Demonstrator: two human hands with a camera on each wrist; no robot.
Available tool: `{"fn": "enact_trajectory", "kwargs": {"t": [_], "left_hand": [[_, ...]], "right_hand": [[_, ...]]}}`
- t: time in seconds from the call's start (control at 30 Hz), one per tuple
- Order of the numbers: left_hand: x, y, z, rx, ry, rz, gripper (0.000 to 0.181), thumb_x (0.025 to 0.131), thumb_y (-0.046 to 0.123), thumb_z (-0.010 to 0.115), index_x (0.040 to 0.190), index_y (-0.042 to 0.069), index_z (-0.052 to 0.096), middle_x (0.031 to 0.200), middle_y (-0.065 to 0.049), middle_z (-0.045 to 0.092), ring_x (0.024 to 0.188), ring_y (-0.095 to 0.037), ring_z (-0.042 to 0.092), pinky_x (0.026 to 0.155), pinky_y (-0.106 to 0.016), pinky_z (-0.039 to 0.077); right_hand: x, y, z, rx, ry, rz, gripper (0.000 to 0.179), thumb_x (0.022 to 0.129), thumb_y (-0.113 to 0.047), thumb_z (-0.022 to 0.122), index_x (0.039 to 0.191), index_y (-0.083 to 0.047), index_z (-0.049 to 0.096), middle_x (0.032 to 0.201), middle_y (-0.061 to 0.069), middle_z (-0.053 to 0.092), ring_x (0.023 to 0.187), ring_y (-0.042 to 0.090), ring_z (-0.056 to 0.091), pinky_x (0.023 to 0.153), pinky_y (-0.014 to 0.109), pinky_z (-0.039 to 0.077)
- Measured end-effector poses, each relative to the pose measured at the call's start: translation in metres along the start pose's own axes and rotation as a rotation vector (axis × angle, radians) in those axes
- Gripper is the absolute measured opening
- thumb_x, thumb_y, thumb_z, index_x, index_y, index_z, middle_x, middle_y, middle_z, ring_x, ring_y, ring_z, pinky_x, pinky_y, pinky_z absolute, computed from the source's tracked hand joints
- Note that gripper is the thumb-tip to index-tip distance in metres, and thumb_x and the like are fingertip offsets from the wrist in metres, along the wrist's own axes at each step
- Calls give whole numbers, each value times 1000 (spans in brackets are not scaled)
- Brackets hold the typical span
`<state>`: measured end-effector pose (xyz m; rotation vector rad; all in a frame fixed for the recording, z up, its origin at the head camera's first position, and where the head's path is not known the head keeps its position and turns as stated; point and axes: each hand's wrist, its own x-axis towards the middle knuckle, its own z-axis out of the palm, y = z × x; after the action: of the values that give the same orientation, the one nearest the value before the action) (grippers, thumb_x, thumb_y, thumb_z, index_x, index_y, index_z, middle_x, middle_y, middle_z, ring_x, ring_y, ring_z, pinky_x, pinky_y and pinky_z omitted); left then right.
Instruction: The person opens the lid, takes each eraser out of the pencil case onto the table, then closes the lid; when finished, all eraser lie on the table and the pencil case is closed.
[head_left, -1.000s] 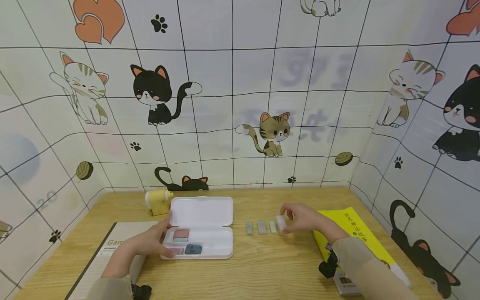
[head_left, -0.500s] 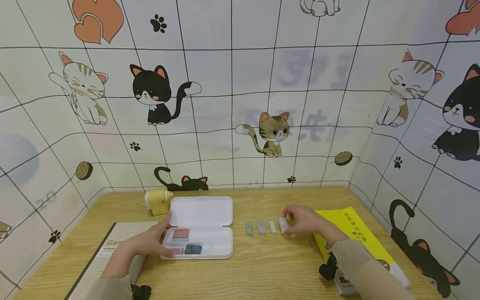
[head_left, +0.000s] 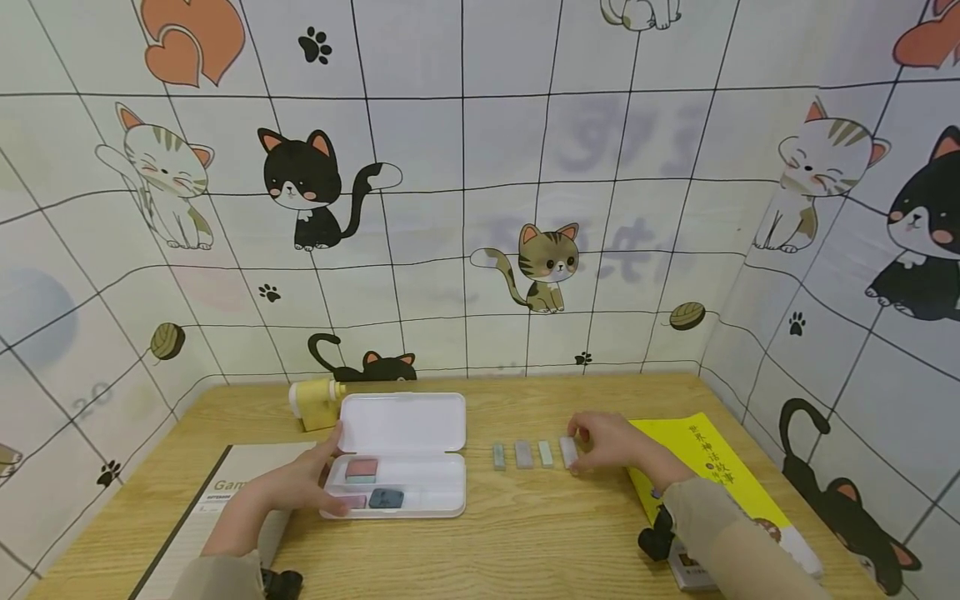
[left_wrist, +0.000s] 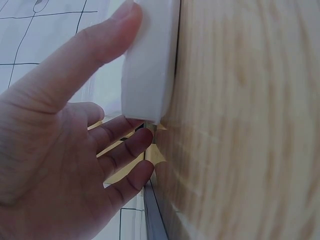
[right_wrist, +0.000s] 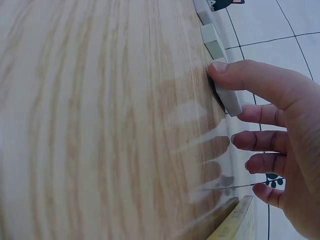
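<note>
A white plastic pencil case (head_left: 438, 483) lies with its lid flipped back. My left hand (head_left: 292, 486) grips its left end, thumb along the front wall and fingers toward the back corner. Inside are a red-and-teal eraser (head_left: 362, 471), a dark blue eraser (head_left: 386, 498) and a pink eraser (head_left: 355, 502). My right hand (head_left: 611, 442) pinches a whitish eraser (head_left: 568, 451) between thumb and index finger, at the table surface. That eraser leans slightly in the right wrist view. Left of it stand a pale green eraser (head_left: 545, 454), a grey eraser (head_left: 523, 455) and a greenish eraser (head_left: 498, 457) in a row.
A yellow pencil sharpener (head_left: 318, 404) stands behind the case's left side. A notebook (head_left: 225, 508) lies under my left forearm. On the right, a yellow book (head_left: 705, 458) extends beneath my right forearm. Cat-printed cloth (head_left: 465, 208) encloses the wooden table (head_left: 495, 558).
My right hand has shifted slightly to the right with the whitish eraser, widening the gap to the pale green one. My left hand stays on the pencil case.
</note>
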<state>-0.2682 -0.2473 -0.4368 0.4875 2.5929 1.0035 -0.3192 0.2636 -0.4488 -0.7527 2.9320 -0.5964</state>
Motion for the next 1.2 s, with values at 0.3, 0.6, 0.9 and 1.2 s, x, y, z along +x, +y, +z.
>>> {"fn": "enact_trajectory", "kwargs": {"t": [0.3, 0.6, 0.9, 1.2], "left_hand": [[0, -1, 0, -6, 4, 17, 129, 68, 26, 89, 152, -3, -5, 136, -23, 41, 121, -38, 44, 102, -56, 33], [1, -2, 0, 0, 1, 14, 130, 68, 27, 89, 153, -2, -5, 135, -22, 41, 122, -38, 44, 102, -56, 33], [-1, 2, -1, -15, 1, 14, 129, 67, 23, 88, 152, -3, -5, 135, -22, 41, 121, -38, 44, 102, -57, 32], [-1, 2, -1, -10, 1, 14, 128, 67, 23, 88, 152, -3, -5, 133, -21, 42, 119, -36, 45, 101, -56, 33]], "right_hand": [[2, 3, 2, -7, -9, 7, 45, 67, -38, 85, 99, -18, 61, 82, -5, 51, 73, 14, 45, 66, 34, 37], [3, 5, 2, 1, -11, 16, 45, 66, -38, 85, 98, -18, 61, 81, -5, 50, 73, 15, 45, 66, 34, 37], [4, 5, 2, 22, -26, 11, 47, 66, -37, 86, 100, -15, 61, 80, -3, 51, 73, 15, 46, 64, 33, 39], [4, 5, 1, 30, -38, 13, 47, 68, -36, 85, 102, -15, 61, 81, -3, 51, 73, 15, 46, 64, 34, 40]]}}
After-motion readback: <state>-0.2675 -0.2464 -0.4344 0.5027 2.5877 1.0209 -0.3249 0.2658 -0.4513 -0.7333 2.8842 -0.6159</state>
